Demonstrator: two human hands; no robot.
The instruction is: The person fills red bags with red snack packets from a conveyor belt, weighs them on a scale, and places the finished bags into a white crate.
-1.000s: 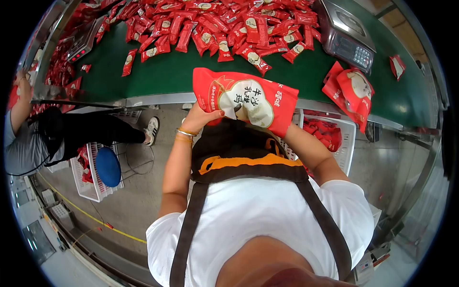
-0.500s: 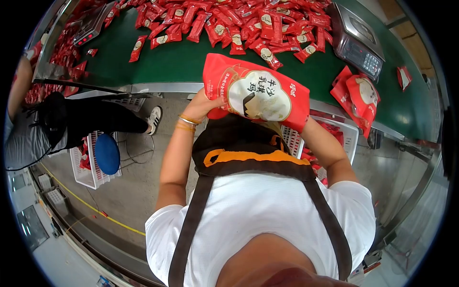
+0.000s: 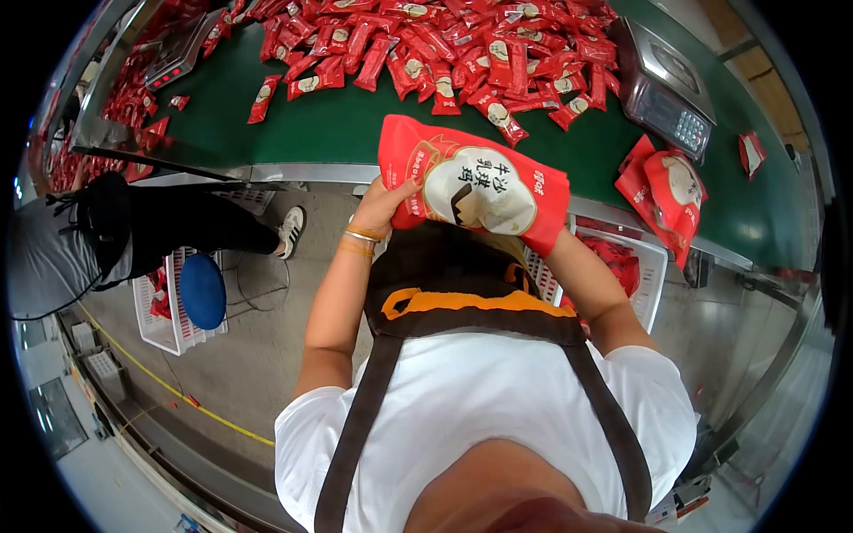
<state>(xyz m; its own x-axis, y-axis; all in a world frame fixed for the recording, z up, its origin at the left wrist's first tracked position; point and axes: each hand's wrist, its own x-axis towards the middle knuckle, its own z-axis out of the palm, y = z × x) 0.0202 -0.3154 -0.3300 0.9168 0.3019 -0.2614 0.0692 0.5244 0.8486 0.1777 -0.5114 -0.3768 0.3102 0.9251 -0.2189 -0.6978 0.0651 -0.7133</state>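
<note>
1 red bag (image 3: 493, 182), gripped by L hand (image 3: 380, 206), abt same as b4

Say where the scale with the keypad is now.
In the head view, the scale is at upper right on the green table, right of the small red packets and just above a large red bag.

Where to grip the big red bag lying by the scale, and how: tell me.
Probably pinch the red bag by its near end, coming from the person's side, thumb above and fingers below: that end appears to jut past the table edge, leaving its underside reachable.
</note>
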